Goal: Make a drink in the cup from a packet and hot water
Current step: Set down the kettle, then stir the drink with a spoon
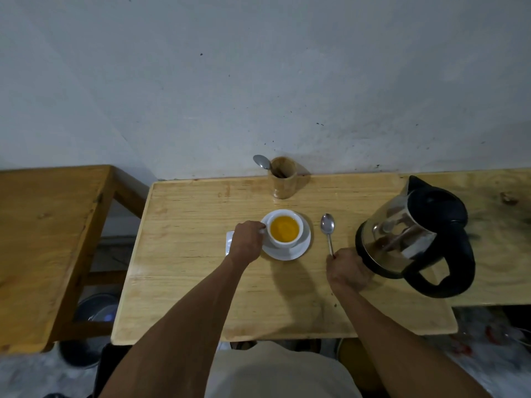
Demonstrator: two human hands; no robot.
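Observation:
A white cup [285, 245] full of orange drink stands on a white saucer [301, 249] in the middle of the wooden table [186, 268]. My left hand [247, 242] grips the cup's handle on its left side. A white packet [229, 239] lies partly hidden under that hand. A metal spoon [328, 228] lies flat on the table right of the saucer, bowl pointing away from me. My right hand [349, 271] is closed on the near end of its handle. A glass kettle [413, 237] with black lid and handle stands at the right.
A wooden holder [283, 179] with another spoon [261, 161] stands at the table's back edge against the wall. A second wooden table [43, 239] sits to the left across a gap. A bench surface [502, 225] extends right behind the kettle.

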